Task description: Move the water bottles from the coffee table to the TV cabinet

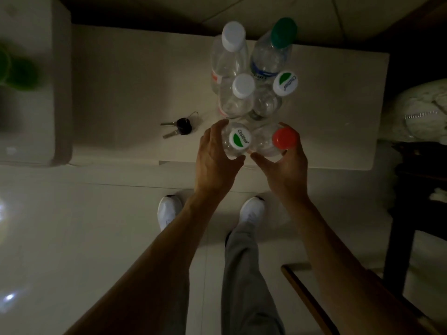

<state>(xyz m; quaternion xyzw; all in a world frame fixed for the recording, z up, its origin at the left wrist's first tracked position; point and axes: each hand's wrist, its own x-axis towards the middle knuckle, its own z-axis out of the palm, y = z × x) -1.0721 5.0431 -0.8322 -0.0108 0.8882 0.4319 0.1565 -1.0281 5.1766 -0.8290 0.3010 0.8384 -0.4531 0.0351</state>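
Now | left hand (215, 154) fingers curled round clear plastic bottle with green-and-white cap (238, 140) | right hand (286, 170) wraps clear red-capped plastic bottle (283, 139) | both on white coffee table (121, 93)

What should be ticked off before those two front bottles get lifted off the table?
1. Left hand curled round the green-and-white-capped bottle: ok.
2. Right hand curled round the red-capped bottle: ok.
3. Caps on both held bottles: ok. How tightly they are screwed: cannot tell.
4. Room to lift: the nearer white-capped bottle stands close behind. Whether it touches the held ones: cannot tell.
5. Keys lie to the left, apart from the left hand: ok.
6. How full, and so how heavy, the held bottles are: cannot tell in this dim light.
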